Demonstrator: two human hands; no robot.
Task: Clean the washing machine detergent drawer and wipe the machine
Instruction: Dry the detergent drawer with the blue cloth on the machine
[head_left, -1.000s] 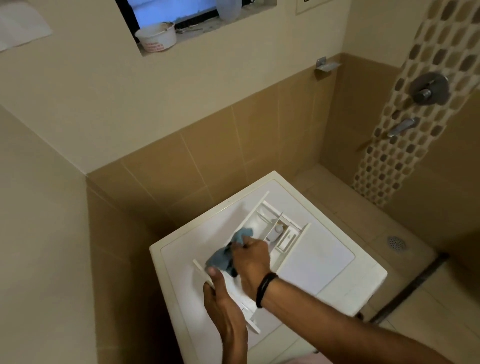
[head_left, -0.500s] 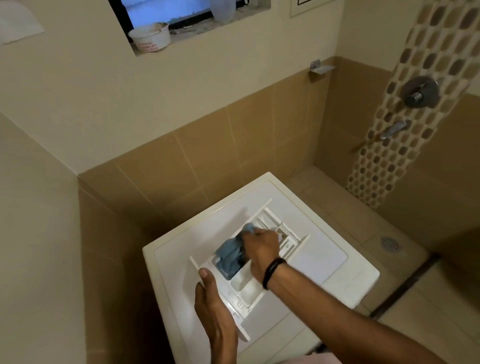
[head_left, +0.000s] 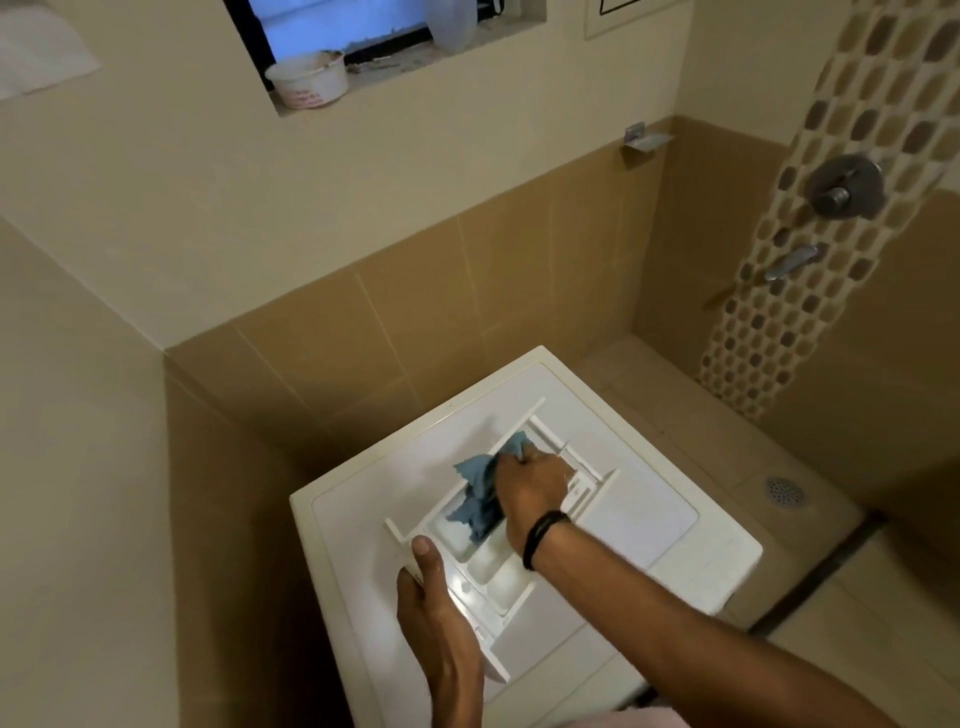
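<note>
gripping 1 drawer (head_left: 500, 578) w/ left hand (head_left: 435, 621), right hand (head_left: 531, 489) clutching 1 blue cloth (head_left: 475, 496).

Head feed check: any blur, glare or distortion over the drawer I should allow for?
Head view: dim warm light, the window the one bright patch; head view: the white detergent drawer looks washed out, compartment edges soft; head view: slight motion blur on the right hand and blue cloth; head view: wide-angle bend in the tiled wall lines toward the edges.

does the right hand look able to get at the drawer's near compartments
Likely yes: the near compartments lie open just behind the right hand, which holds the cloth; the left hand grips only the edge of the drawer.
</note>
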